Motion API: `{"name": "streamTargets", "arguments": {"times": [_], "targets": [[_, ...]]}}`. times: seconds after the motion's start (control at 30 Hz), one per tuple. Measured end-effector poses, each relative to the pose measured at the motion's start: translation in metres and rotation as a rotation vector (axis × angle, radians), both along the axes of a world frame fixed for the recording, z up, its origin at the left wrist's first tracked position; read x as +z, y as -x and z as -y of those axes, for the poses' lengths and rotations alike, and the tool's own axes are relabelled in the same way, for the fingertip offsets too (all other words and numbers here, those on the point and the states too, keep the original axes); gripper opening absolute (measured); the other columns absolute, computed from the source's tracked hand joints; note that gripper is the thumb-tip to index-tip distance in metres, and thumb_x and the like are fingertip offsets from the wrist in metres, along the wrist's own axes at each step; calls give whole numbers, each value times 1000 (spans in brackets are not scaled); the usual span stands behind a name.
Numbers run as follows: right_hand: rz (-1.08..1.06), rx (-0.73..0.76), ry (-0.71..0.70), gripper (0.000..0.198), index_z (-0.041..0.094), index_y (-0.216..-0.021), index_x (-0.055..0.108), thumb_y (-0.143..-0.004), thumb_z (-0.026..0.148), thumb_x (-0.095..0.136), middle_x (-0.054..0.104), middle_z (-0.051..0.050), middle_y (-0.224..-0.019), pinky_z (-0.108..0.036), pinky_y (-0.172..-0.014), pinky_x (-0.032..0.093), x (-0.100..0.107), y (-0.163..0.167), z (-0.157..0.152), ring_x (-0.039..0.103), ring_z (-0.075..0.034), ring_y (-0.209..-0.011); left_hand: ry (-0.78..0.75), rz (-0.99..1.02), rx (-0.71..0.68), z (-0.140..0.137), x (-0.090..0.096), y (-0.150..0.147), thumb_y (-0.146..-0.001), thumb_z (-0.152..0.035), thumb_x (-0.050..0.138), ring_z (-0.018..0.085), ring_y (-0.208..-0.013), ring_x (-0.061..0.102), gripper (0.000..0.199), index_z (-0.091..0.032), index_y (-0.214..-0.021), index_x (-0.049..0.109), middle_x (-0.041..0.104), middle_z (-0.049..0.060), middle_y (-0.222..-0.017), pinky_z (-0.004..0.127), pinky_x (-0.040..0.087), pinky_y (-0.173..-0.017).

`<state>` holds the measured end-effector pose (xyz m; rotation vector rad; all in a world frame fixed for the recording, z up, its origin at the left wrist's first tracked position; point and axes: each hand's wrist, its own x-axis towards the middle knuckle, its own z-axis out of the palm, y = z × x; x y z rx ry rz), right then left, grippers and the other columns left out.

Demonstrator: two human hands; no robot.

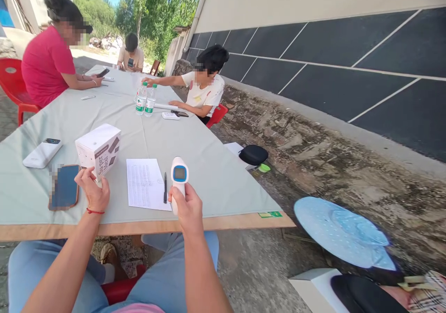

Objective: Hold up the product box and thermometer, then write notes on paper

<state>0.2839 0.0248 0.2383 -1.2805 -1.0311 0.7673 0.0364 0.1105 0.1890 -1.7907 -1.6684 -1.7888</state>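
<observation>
My right hand is wrapped round the handle of a white infrared thermometer, its blue-framed screen turned toward me. My left hand rests on the table, loosely curled with fingers apart and nothing seen in it. Just beyond its fingers stands a white printed box; I cannot tell if they touch. Left of that hand lies a dark-screened phone. Between my hands is a printed sheet of paper, with a black pen along its right edge.
A white power bank lies at the left of the cloth-covered table. Two water bottles stand farther back. Three people sit around the table. A blue hat is beyond the right edge.
</observation>
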Motion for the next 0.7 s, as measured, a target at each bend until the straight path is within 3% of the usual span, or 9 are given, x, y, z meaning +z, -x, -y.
{"name": "streamTargets", "arguments": {"times": [0.13,0.23,0.3,0.43,0.53,0.6,0.7], "targets": [[348,-303,184,55,15,-118,60,-75,48,59,66,-12,-107,-34,-79,45,-24,-46,-29,61,-27,-97,-45,-250,-95,6,4,-8,-84,-16,52,20,-88,52,26,-18,-110,49,47,9,-99,37,48,-79],[673,-332,494,55,17,-126,58,-77,41,59,63,-15,-115,-37,-82,43,-44,-84,-48,59,-30,-104,77,-380,-242,5,3,-13,-87,-22,52,21,-89,57,21,-20,-108,52,52,10,-103,36,50,-78],[813,-311,578,53,18,-130,55,-81,38,57,62,-15,-118,-37,-81,42,-56,-104,-54,59,-30,-105,166,-450,-317,4,1,-14,-88,-30,54,23,-91,59,22,-20,-108,54,54,10,-105,38,50,-79],[976,-329,555,43,16,-121,60,-82,35,58,62,-16,-116,-38,-84,41,-72,-123,-56,57,-31,-106,321,-574,-409,1,-3,-17,-85,-42,59,28,-97,58,34,-18,-110,58,57,12,-111,44,49,-82],[1031,-406,423,36,15,-111,63,-80,34,60,59,-18,-119,-40,-89,38,-75,-114,-58,53,-32,-112,380,-634,-429,1,-5,-18,-84,-45,61,30,-99,58,40,-17,-112,59,58,13,-113,46,49,-83],[983,-328,349,32,16,-109,62,-83,34,57,62,-15,-116,-37,-88,39,-73,-97,-61,55,-28,-108,397,-646,-429,1,-5,-18,-84,-46,61,30,-99,57,41,-17,-113,59,58,13,-114,47,48,-84],[855,-88,399,34,18,-113,59,-88,39,53,68,-6,-95,-30,-79,42,-66,-62,-71,62,-21,-91,421,-651,-422,1,-5,-18,-84,-46,60,30,-101,56,41,-17,-113,60,58,13,-114,46,47,-85]]}}
